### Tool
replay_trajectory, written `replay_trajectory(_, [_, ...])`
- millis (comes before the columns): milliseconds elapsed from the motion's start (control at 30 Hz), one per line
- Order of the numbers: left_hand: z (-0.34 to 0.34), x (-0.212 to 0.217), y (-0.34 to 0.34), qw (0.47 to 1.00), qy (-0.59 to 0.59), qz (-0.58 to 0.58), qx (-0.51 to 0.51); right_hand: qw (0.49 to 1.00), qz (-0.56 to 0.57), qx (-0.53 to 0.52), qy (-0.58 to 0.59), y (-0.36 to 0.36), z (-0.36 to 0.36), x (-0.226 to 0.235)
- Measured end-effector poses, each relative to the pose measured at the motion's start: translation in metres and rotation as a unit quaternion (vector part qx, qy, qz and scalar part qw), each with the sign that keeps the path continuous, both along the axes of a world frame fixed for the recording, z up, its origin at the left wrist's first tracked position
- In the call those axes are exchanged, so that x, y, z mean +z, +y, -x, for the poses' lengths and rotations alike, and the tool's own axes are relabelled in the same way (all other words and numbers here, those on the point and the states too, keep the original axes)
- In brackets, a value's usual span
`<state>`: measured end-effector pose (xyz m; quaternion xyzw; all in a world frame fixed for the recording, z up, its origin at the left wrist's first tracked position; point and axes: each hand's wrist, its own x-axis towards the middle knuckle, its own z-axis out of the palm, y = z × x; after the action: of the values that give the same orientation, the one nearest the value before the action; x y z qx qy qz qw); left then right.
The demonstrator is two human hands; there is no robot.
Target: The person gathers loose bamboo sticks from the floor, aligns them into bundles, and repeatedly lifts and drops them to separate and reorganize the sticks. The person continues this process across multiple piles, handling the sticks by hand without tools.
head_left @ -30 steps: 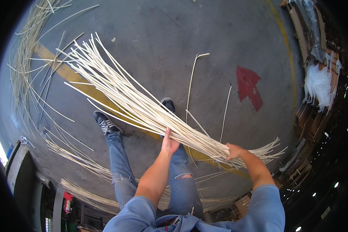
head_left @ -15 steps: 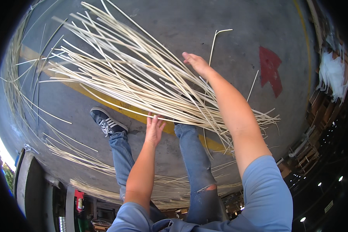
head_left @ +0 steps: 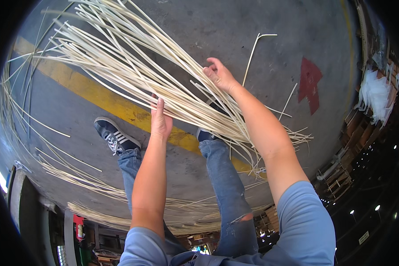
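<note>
- While its thumb stands up against the near edge of the loose bundle of pale sticks point(head_left: 181, 104), the left hand point(head_left: 161, 123) has its fingers partly hidden by them; whether it is closed on any, I cannot tell.
- The right hand point(head_left: 221, 79) is at the bundle's far edge, thumb and bent fingers parted, the thumb side touching or just beside the outermost sticks.
- The bundle lies slantwise in front of the person, spreading into a fan toward the upper left and narrowing past the right forearm, where thin ends splay out.
- Under it runs a yellow stripe point(head_left: 119, 108) on the grey floor point(head_left: 306, 26).
- The left shoe point(head_left: 116, 135), dark with pale stripes, stands near the stripe; the right shoe point(head_left: 207, 134) is partly covered by the sticks.
- Beyond the right hand lies a single bent stick point(head_left: 251, 56), and farther right a red arrow point(head_left: 309, 84) marked on the floor.
- More sticks point(head_left: 97, 217) lie in a row behind the legs.
</note>
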<state>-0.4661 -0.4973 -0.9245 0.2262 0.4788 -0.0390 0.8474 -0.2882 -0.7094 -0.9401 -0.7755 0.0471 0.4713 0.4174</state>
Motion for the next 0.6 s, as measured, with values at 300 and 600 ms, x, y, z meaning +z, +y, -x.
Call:
replay_trajectory(300, [-0.062, 0.082, -0.040, 0.705, -0.077, -0.646, -0.283, 0.991, 0.066, 0.029, -0.108, -0.027, 0.034, 0.010])
replay_trajectory(600, [-0.131, 0.014, -0.061, 0.827, 0.124, -0.277, -0.474, 0.990, 0.071, 0.053, -0.109, 0.005, 0.016, -0.001])
